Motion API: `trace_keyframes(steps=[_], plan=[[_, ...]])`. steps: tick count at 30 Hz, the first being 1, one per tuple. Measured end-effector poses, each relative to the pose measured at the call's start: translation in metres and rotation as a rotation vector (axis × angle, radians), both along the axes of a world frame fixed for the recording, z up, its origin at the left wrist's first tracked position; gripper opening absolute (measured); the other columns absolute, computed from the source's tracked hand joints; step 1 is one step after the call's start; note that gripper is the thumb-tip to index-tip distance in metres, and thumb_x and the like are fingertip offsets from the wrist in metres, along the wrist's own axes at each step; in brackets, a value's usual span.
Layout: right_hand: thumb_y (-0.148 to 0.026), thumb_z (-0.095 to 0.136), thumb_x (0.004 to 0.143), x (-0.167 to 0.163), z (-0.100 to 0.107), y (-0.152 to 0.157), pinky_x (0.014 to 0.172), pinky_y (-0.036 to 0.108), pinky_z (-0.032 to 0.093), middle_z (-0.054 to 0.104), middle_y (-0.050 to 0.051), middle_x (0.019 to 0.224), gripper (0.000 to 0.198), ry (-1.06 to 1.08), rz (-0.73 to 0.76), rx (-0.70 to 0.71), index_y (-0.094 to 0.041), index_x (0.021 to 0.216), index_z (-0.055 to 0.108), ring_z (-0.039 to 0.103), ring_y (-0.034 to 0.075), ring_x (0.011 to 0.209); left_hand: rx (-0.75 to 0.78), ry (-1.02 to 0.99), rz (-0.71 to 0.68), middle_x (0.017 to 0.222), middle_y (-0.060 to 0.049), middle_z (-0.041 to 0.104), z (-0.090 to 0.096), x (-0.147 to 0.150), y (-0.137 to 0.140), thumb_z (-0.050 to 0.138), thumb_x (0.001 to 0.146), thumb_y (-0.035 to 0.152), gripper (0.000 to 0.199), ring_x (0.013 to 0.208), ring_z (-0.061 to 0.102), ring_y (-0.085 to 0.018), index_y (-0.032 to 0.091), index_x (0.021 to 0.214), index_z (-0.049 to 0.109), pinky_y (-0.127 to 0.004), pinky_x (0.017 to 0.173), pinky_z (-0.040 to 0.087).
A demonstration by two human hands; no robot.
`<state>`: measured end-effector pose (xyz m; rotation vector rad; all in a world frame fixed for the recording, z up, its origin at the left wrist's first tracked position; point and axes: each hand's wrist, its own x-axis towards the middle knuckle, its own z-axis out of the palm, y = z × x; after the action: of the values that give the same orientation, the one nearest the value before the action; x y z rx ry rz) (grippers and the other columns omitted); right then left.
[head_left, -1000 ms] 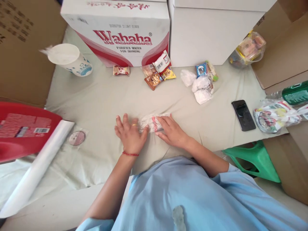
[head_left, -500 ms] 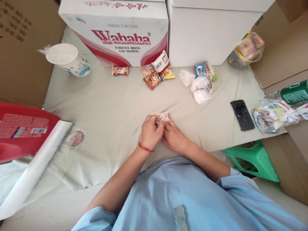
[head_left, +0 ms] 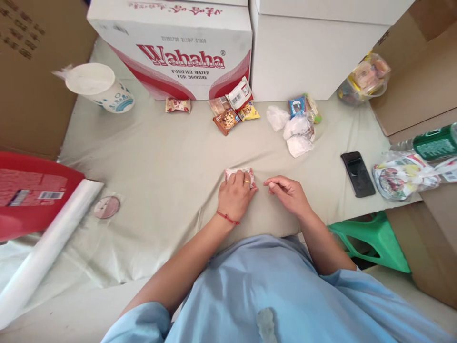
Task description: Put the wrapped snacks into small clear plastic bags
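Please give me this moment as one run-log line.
left hand: resting on red-and-white packet | right hand: beside it, not touching | smartphone: farther right

We observe a white packet point(head_left: 231, 171) with red printing against the pale greyish table point(head_left: 153, 157), together with a gold ring point(head_left: 247, 181), a red bracelet point(head_left: 228, 218) and a light blue shirt point(head_left: 243, 290) bearing a grey patch point(head_left: 266, 324). We distinguish a white carton point(head_left: 185, 57) with red lettering and curved red bands, a white cup point(head_left: 110, 95) with a blue print, and a brown wrapper point(head_left: 226, 121) picturing a speckled biscuit. We find the phone point(head_left: 358, 174) black, the stool point(head_left: 382, 238) bright green and the roll point(head_left: 50, 244) white.
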<state>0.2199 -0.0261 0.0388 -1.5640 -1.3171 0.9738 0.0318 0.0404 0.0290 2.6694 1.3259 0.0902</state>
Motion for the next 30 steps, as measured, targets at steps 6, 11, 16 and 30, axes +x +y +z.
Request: trace_keyframes(steps=[6, 11, 16, 30], plan=[[-0.062, 0.062, 0.097, 0.001, -0.005, -0.003, 0.076, 0.031, 0.057, 0.077, 0.004, 0.095, 0.043, 0.144, -0.112, -0.033, -0.022, 0.102, 0.076, 0.069, 0.017, 0.079, 0.082, -0.319, 0.169, 0.114, -0.019, 0.072, 0.011, -0.014, 0.02, 0.045, 0.106, 0.038, 0.04, 0.102, 0.067, -0.029, 0.012, 0.127, 0.066, -0.037, 0.08, 0.05], [-0.069, 0.069, 0.09, -0.004, -0.005, 0.002, 0.094, 0.037, 0.059, 0.074, 0.008, 0.124, 0.056, 0.379, -0.143, -0.037, -0.026, 0.125, 0.07, 0.07, 0.022, 0.109, -0.321, -0.876, 0.304, 0.083, -0.004, 0.068, 0.031, -0.021, 0.024, 0.042, 0.106, 0.053, 0.043, 0.072, 0.061, -0.016, 0.018, 0.103, 0.067, -0.027, 0.066, 0.046], [-0.066, 0.077, 0.085, -0.013, 0.0, 0.004, 0.094, 0.038, 0.059, 0.073, 0.008, 0.125, 0.062, 0.655, -0.005, -0.104, -0.025, 0.131, 0.066, 0.07, 0.023, 0.111, -0.784, -1.155, 0.339, 0.076, 0.003, 0.063, 0.022, -0.004, 0.009, 0.058, 0.097, 0.06, 0.045, 0.057, 0.052, -0.011, 0.021, 0.118, 0.056, -0.023, 0.055, 0.043], [-0.044, 0.07, 0.082, 0.172, -0.004, 0.035, 0.074, 0.029, 0.055, 0.07, 0.001, 0.096, 0.033, 0.134, -0.759, 0.27, -0.023, 0.108, 0.066, 0.065, 0.016, 0.082, -0.457, -0.68, 0.206, 0.105, -0.006, 0.075, -0.005, -0.067, -0.018, 0.05, 0.1, 0.05, 0.036, 0.091, 0.072, -0.021, 0.021, 0.112, 0.068, -0.036, 0.083, 0.059]])
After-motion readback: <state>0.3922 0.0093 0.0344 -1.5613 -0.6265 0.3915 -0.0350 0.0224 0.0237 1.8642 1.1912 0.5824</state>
